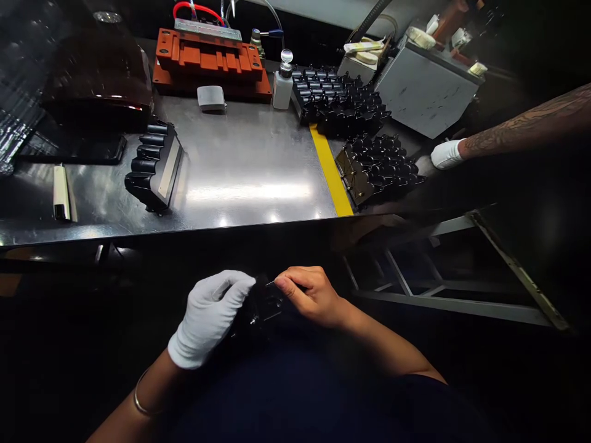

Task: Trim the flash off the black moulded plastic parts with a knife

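Below the table's front edge, my left hand (210, 317), in a white glove, is closed around a small black plastic part (259, 307) held over my lap. My bare right hand (310, 295) pinches a thin metal tool or pin (270, 283) whose tip touches the top of that part. Much of the part is lost in the dark. On the steel table (244, 166) lies a similar black part with a row of round sockets (154, 163), well away from both hands.
Two piles of black parts (341, 98) (381, 166) lie right of a yellow stripe (329, 166). An orange fixture (210, 61), a white bottle (282, 83) and a grey box (425, 89) stand at the back. Another person's gloved hand (446, 154) reaches in from the right.
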`<state>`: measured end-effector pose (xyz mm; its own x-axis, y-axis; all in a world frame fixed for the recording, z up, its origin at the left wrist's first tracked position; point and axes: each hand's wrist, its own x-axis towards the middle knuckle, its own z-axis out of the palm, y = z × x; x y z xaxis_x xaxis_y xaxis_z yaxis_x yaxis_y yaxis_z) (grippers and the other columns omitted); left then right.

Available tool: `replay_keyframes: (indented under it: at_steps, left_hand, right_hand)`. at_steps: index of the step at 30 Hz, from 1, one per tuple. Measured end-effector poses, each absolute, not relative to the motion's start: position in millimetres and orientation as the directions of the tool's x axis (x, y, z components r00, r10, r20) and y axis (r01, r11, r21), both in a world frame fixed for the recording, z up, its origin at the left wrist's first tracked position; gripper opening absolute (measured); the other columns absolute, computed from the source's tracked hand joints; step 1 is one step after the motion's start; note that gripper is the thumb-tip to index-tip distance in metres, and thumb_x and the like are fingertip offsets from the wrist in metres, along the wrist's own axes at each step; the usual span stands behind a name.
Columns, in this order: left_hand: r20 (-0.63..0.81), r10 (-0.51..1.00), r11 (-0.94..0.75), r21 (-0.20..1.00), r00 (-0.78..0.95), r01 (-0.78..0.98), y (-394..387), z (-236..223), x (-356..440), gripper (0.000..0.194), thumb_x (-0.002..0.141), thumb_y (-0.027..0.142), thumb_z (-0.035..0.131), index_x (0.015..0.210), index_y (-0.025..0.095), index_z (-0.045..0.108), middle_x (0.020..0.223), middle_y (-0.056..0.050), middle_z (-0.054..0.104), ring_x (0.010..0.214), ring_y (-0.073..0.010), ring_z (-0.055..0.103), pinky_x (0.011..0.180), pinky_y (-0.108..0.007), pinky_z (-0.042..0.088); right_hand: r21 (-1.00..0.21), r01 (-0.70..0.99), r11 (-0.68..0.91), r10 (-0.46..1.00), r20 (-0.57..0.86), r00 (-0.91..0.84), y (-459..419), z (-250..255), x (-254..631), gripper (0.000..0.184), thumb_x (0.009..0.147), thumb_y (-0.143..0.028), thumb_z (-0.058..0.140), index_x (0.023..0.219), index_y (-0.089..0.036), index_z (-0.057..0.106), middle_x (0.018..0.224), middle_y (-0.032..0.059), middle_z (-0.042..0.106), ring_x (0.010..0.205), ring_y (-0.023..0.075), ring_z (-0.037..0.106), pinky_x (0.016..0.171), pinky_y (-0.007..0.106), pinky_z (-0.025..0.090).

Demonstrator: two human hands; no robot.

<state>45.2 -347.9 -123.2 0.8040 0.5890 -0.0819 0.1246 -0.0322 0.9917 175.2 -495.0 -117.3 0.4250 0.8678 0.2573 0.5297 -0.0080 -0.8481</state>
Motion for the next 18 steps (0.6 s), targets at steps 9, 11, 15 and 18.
replay_keyframes:
  at_steps: [9, 11, 15, 18]
  left_hand:
    - [-0.187, 0.606, 0.044, 0.978, 0.773, 0.202, -350.4, -117.9, 47.0, 0.018, 0.071, 0.032, 0.071, 0.058, 0.020, 0.069, 0.055, 0.000, 0.065, 0.051, -0.0119, 0.057, 0.048, -0.019, 0.047]
    - [-0.180, 0.603, 0.058, 0.982, 0.777, 0.182, -350.9, -117.3, 47.9, 0.018, 0.070, 0.032, 0.071, 0.058, 0.020, 0.069, 0.055, 0.000, 0.064, 0.050, -0.0116, 0.056, 0.048, -0.018, 0.046]
    - [-0.160, 0.666, 0.067, 0.986, 0.729, 0.156, -350.0, -119.1, 49.6, 0.016, 0.069, 0.032, 0.073, 0.059, 0.020, 0.070, 0.055, 0.001, 0.064, 0.051, -0.0108, 0.056, 0.049, -0.017, 0.046]
    - [-0.170, 0.683, 0.063, 0.983, 0.710, 0.175, -349.2, -121.2, 49.8, 0.013, 0.068, 0.032, 0.074, 0.061, 0.020, 0.072, 0.057, 0.001, 0.066, 0.053, -0.0111, 0.058, 0.051, -0.017, 0.047]
  right_hand:
    - [-0.879, 0.450, 0.160, 0.953, 0.256, 0.161, -497.5, -113.7, 190.1, 0.032, 0.094, -0.021, 0.050, 0.065, -0.012, 0.062, 0.056, 0.0012, 0.057, 0.050, 0.0070, 0.051, 0.050, 0.018, 0.041]
    - [-0.913, 0.370, 0.174, 0.957, 0.246, 0.157, -497.7, -112.7, 192.2, 0.034, 0.094, -0.022, 0.049, 0.064, -0.012, 0.061, 0.055, 0.0011, 0.057, 0.048, 0.0066, 0.050, 0.047, 0.017, 0.040]
    - [-0.852, 0.490, 0.184, 0.882, 0.363, 0.301, -495.7, -113.3, 188.5, 0.029, 0.094, -0.019, 0.049, 0.070, -0.011, 0.063, 0.058, 0.0032, 0.061, 0.052, 0.0082, 0.054, 0.049, 0.018, 0.042]
    - [-0.763, 0.617, 0.194, 0.845, 0.450, 0.290, -493.7, -115.3, 184.6, 0.028, 0.093, -0.018, 0.049, 0.070, -0.011, 0.063, 0.055, 0.0024, 0.060, 0.050, 0.0088, 0.051, 0.049, 0.020, 0.041]
